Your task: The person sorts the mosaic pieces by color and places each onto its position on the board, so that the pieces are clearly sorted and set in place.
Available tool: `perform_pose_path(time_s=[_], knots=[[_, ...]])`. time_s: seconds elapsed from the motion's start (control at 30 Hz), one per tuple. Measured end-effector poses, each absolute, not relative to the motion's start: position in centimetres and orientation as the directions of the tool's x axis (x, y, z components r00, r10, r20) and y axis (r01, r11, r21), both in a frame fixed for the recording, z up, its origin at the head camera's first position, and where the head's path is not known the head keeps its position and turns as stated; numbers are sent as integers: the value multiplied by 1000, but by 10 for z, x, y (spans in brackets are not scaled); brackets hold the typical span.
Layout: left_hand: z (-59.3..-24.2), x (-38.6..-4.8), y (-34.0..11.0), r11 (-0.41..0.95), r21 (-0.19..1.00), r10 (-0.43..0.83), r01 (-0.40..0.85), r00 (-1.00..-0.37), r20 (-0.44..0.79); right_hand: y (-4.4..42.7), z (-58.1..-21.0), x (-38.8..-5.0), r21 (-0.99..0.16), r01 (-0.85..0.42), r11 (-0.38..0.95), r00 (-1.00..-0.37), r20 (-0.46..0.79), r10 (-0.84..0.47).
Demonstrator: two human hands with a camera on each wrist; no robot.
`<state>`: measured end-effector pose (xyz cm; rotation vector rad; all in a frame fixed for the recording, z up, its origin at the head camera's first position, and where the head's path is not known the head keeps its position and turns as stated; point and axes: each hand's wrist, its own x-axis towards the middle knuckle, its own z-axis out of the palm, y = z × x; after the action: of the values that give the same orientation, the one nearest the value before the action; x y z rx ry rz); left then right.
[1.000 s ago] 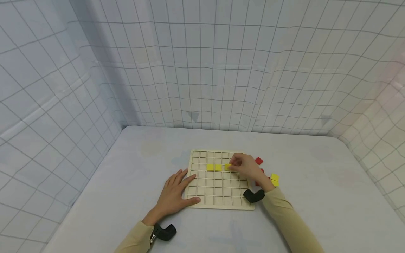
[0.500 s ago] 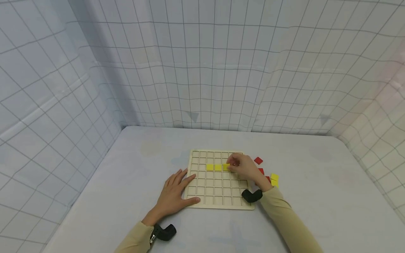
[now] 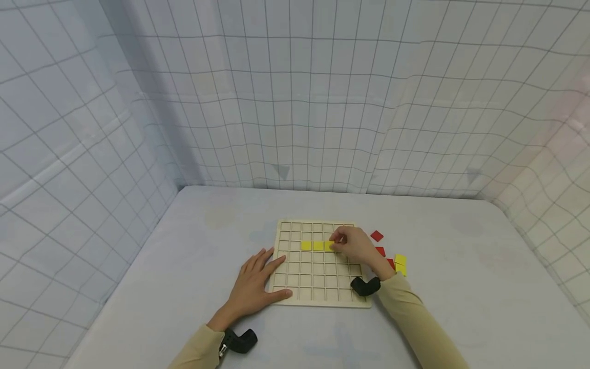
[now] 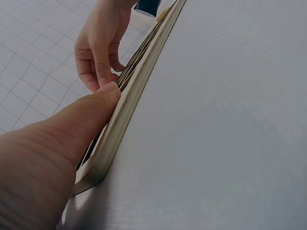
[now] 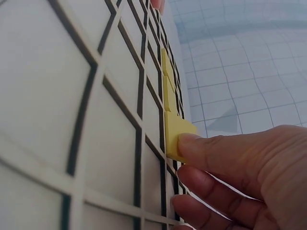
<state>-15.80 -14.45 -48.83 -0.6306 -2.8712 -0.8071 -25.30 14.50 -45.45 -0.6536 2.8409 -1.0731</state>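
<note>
A pale wooden grid board (image 3: 318, 281) lies flat on the table. My left hand (image 3: 251, 284) is spread at its left edge, fingers straight and thumb resting on the near left corner; in the left wrist view the thumb (image 4: 91, 112) lies along the rim. Over the upper right of the board, my right hand (image 3: 357, 245) pinches a square yellow tile (image 5: 176, 132) by its edges. That tile sits at or just above a cell, in line with two yellow tiles (image 3: 312, 246) set to its left. The index fingertip is mostly hidden in the right wrist view.
Right of the board lie loose red tiles (image 3: 377, 236) and two yellow tiles (image 3: 400, 260), some partly hidden by the right wrist. A white cloth with a grid of lines (image 3: 304, 102) hangs behind the table and at both sides.
The right hand has shifted slightly left with the yellow tile, bringing it up against the other two yellow tiles in the row. The left hand has stayed put.
</note>
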Motion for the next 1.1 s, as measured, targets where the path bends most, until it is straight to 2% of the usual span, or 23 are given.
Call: perform_pose_path(time_s=[1.1], knots=[[-495, -160, -145, 777, 471, 360, 417, -909, 211, 141, -452, -249, -575, -331, 748, -937, 103, -334]])
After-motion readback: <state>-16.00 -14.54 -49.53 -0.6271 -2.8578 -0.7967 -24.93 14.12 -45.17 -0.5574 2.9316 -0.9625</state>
